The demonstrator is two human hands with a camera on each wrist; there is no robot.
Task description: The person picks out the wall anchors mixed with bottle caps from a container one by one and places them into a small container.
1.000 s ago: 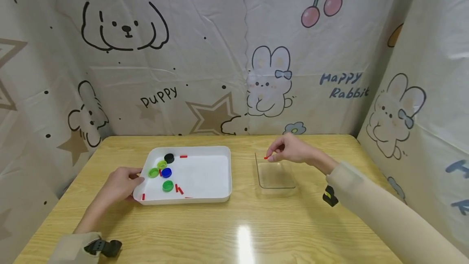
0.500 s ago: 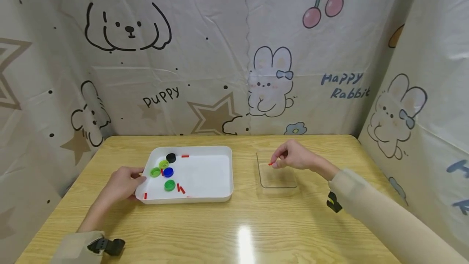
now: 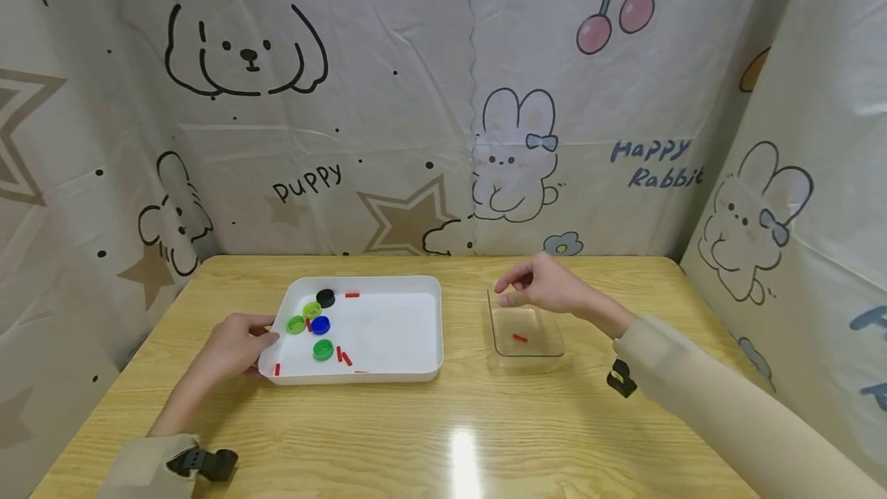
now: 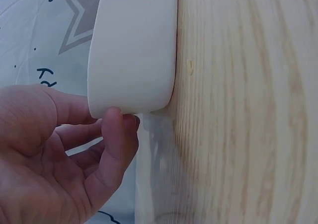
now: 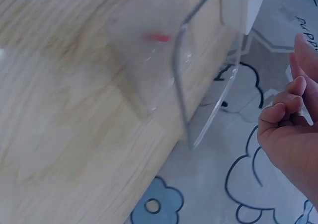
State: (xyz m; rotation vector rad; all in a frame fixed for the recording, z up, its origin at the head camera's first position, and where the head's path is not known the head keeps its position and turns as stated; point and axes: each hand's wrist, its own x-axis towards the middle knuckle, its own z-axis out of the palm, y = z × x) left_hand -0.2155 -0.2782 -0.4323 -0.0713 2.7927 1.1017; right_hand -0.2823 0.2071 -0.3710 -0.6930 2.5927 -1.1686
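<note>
My left hand [image 3: 232, 346] holds the left end of a white tray [image 3: 409, 329], thumb and fingers at its rim; the left wrist view shows the fingers against the tray's end wall [image 4: 134, 50]. Several small red sticks [image 3: 346, 359] and round bottle caps lie in the tray: a black cap [image 3: 326, 298], a blue cap [image 3: 320, 325], a green cap [image 3: 323, 349] and two lime caps. My right hand [image 3: 547, 285] hovers over the far side of a clear plastic box [image 3: 530, 355], thumb and index apart, holding nothing. Red sticks [image 3: 520, 338] lie on the box floor; their exact number is unclear.
Tray and box stand apart on a wooden table [image 3: 388, 437]. A printed curtain [image 3: 409, 98] hangs behind the table's back edge and along both sides. Light glares off the table's front part.
My right hand dipped into the clear box with a red stick, let it go and rose back up and left. My left hand stays at the tray; the view shifted slightly.
</note>
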